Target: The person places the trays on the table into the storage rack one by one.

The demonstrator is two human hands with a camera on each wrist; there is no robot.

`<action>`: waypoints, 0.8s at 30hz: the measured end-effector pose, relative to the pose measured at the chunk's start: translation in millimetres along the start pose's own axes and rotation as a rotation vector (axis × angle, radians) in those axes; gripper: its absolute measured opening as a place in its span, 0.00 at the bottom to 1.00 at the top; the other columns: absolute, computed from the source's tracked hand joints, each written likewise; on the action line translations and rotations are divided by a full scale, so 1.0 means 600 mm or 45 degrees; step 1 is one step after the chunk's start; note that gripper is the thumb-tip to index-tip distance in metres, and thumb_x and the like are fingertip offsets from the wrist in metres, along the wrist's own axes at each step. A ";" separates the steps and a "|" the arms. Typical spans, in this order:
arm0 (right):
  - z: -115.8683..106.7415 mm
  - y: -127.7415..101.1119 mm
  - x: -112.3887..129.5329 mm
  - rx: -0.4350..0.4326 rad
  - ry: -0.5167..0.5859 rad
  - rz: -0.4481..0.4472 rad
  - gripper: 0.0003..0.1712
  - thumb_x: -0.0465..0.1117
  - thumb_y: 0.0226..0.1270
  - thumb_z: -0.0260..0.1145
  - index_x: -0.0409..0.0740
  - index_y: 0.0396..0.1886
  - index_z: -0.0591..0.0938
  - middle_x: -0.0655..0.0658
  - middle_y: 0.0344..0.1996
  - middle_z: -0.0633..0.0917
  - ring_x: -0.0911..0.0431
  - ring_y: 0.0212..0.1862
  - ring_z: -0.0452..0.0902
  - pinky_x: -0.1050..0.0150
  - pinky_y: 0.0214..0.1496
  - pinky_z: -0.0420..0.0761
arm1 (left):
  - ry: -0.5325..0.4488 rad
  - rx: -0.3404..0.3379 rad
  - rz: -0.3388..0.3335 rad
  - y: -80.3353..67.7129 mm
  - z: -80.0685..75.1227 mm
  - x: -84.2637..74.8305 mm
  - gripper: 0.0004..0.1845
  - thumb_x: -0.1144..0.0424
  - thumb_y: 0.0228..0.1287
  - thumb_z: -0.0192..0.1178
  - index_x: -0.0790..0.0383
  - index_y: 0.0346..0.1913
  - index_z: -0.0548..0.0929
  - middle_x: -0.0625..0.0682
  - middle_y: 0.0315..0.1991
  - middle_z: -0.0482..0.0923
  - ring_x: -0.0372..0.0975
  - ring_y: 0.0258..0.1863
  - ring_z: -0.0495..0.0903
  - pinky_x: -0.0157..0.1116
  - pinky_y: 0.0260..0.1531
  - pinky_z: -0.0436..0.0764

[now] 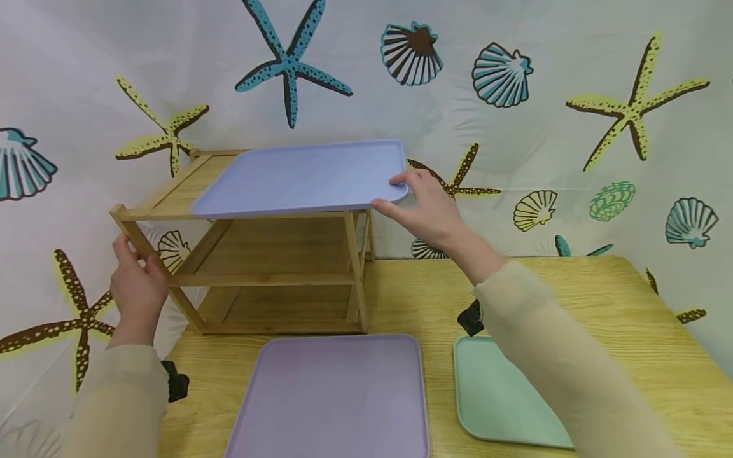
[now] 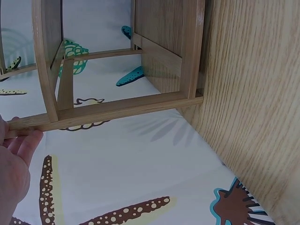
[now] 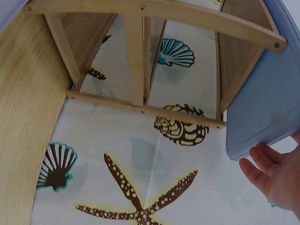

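Sitting flat on the top shelf of the wooden rack (image 1: pixel 269 254) is a blue tray (image 1: pixel 303 176), with its near right corner sticking out a bit past the rack's edge. The right hand (image 1: pixel 426 213) has that corner pinched, thumb on top of the rim and fingers (image 3: pixel 262 161) tucked underneath, which the right wrist view shows pretty clearly from below. Over on the other side, the left hand (image 1: pixel 137 280) is curled round the rack's front left leg just below the top shelf, thumb and fingers wrapped on the post. The rack itself is a light bamboo-looking thing with three levels, standing at the back left of a yellow wood-grain table (image 1: pixel 601 318), and its two lower shelves look bare from here. Closer to the camera there's a purple tray (image 1: pixel 335 397) lying flat right in front of the rack, and a mint green tray (image 1: pixel 495 397) just beside it to the right, partly hidden by the right sleeve. Behind everything hangs a white curtain (image 1: pixel 550 146) printed with starfish and seashells, and both arms are in pale beige sleeves.
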State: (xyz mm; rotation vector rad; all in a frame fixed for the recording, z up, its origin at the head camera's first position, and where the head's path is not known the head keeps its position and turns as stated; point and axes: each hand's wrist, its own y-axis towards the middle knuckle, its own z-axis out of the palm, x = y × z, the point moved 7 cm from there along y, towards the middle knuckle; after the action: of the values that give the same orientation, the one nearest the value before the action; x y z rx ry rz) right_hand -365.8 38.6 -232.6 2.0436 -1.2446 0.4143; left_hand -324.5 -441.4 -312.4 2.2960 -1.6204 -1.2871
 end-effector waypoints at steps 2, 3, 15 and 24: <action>0.009 0.005 0.008 -0.014 -0.002 -0.015 0.36 0.66 0.63 0.61 0.47 0.60 0.74 0.45 0.63 0.69 0.50 0.65 0.64 0.52 0.61 0.67 | -0.005 -0.019 0.016 0.000 -0.002 0.002 0.25 0.63 0.75 0.39 0.57 0.71 0.50 0.74 0.55 0.72 0.70 0.43 0.73 0.62 0.45 0.66; 0.014 0.007 0.012 -0.027 -0.005 -0.027 0.35 0.66 0.63 0.61 0.47 0.60 0.75 0.45 0.62 0.70 0.50 0.64 0.65 0.53 0.59 0.69 | -0.007 -0.027 0.022 0.000 -0.003 0.002 0.24 0.63 0.75 0.39 0.57 0.70 0.50 0.74 0.54 0.73 0.70 0.43 0.74 0.62 0.45 0.66; 0.056 0.027 0.059 -0.078 -0.026 -0.030 0.35 0.69 0.61 0.60 0.47 0.56 0.76 0.46 0.58 0.74 0.52 0.58 0.70 0.58 0.55 0.71 | -0.011 -0.021 0.017 -0.001 -0.008 -0.004 0.25 0.64 0.75 0.39 0.57 0.71 0.50 0.72 0.56 0.73 0.69 0.44 0.74 0.61 0.45 0.67; 0.089 0.047 0.082 -0.101 -0.054 0.012 0.39 0.71 0.58 0.61 0.51 0.60 0.77 0.50 0.61 0.76 0.52 0.64 0.67 0.58 0.59 0.70 | -0.001 -0.003 -0.018 -0.001 -0.004 -0.001 0.25 0.64 0.75 0.39 0.56 0.71 0.50 0.72 0.58 0.72 0.70 0.47 0.73 0.61 0.48 0.66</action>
State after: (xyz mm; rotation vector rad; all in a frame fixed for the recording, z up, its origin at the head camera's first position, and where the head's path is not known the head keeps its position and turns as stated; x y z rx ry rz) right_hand -370.5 -38.9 -230.0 1.9890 -1.2764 0.3224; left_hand -322.9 -441.8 -310.8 2.3101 -1.6048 -1.2923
